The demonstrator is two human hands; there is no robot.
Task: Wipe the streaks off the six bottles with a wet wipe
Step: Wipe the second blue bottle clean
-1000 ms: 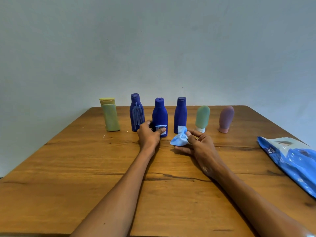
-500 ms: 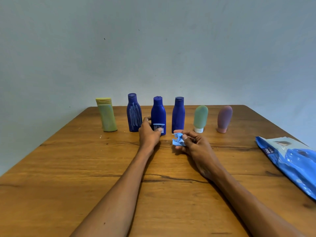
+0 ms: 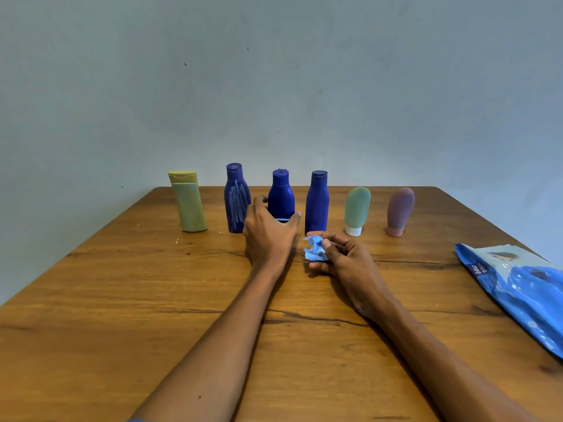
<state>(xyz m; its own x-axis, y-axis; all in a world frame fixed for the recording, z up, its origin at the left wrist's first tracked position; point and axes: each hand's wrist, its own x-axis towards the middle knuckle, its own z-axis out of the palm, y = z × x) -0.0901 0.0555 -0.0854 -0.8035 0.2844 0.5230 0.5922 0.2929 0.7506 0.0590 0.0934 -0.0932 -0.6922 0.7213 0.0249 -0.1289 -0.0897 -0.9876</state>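
I keep my left hand (image 3: 268, 231) spread around the middle blue bottle (image 3: 281, 194) at 12 o'clock on the worktop (image 3: 122, 300) while my right-hand fingers (image 3: 327, 249) pinch the crumpled wet wipe (image 3: 313, 252), ready for firm downward strokes.

Left hand (image 3: 268, 233) covers lower half of middle blue bottle (image 3: 281, 194); whether grip touches bottle unclear. Streaked blue bottle (image 3: 237, 197) partly hidden at right base by same hand. Crumpled wipe (image 3: 315, 248) mostly buried in right hand (image 3: 344, 257). Wipes packet (image 3: 518, 287) cut by right edge; print too small to read. Counter (image 3: 122, 284) cut at bottom and sides.
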